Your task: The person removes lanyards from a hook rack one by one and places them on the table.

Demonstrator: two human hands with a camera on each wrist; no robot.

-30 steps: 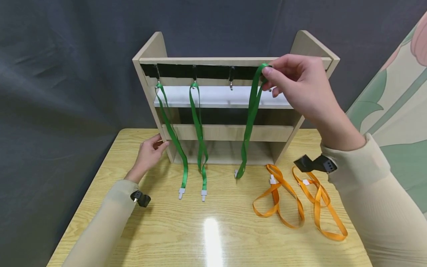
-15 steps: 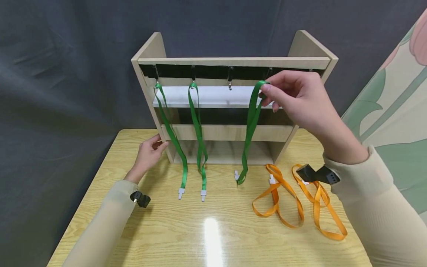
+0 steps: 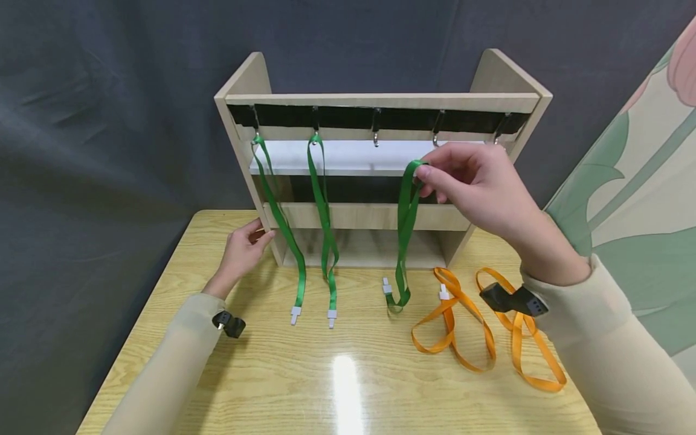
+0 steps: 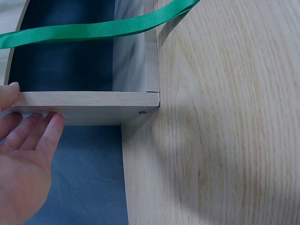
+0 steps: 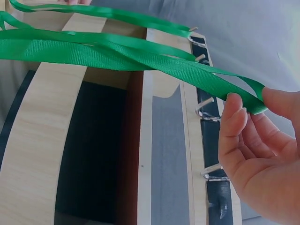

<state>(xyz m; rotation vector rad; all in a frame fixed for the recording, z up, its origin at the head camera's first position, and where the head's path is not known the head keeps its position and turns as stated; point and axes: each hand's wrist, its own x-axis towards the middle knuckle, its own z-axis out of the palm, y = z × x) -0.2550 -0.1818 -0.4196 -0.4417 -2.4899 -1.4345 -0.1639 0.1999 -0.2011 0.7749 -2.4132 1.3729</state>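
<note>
Green lanyard [image 3: 405, 217], one: gripped by the right hand [image 3: 478, 190], its upper bend pinched between thumb and fingers in front of the shelf unit [image 3: 380, 100], below the row of hooks; held there, it would seem, so that the loop is kept together and the rest hangs lengthwise. White clip [image 3: 386, 286], one: fitted at its lower end and turned upward; whether the bench [image 3: 272, 374] is touched cannot be told. Side panel of the same unit: held near its foot by the left hand [image 3: 241, 251], thumb on the front edge and fingers against the outer face, presumably to steady the frame. Hung green lanyards, two: looped over the first hook [image 3: 257, 128] and second hook [image 3: 316, 128] from the left, clips downward, each evidently borne by its bend. Further hooks, three: mounted along the black strip [image 3: 348, 118], spaced apart, probably to keep straps from tangling. Orange lanyards [image 3: 455, 302], two: laid loosely on the bench at the right, side by side, apparently within the right hand's reach.
</note>
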